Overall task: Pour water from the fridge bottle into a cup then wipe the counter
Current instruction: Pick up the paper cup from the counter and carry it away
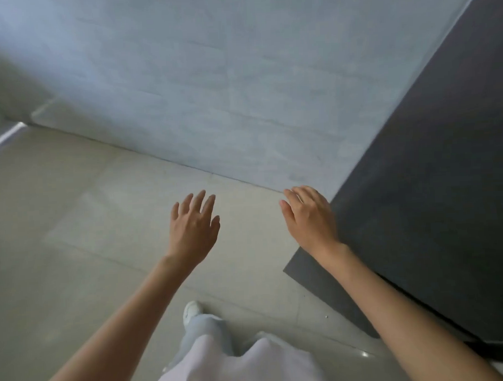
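Both hands were out in front, holding nothing, fingers loose: the left hand (193,230) over the pale floor (73,227), the right hand (310,216) by a dark cabinet (431,182). No bottle or cup could be seen.
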The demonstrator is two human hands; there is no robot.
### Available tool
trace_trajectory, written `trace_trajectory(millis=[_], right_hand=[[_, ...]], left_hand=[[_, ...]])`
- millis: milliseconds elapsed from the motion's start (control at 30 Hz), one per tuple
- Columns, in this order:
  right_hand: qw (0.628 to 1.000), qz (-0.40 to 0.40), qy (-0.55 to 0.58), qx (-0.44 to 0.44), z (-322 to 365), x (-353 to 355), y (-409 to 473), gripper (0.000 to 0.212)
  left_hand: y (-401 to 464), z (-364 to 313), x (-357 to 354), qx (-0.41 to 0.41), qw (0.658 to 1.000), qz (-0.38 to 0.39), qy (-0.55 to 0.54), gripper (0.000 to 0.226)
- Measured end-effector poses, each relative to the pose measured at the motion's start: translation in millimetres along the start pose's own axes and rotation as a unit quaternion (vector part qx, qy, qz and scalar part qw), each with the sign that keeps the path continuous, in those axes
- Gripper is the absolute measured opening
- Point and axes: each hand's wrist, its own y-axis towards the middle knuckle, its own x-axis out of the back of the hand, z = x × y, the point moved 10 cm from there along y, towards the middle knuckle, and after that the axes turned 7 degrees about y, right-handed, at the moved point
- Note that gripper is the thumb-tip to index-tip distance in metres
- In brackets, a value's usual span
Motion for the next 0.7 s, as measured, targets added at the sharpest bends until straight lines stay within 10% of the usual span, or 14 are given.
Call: trace_trajectory(millis=[700], right_hand=[[0.954, 0.089, 0.137, 0.251, 406.2, -104.0, 78.9, 0.036]], left_hand=[[-149.2, 363.6, 160.0, 0.298, 0.947, -0.063, 0.101, 0.049]])
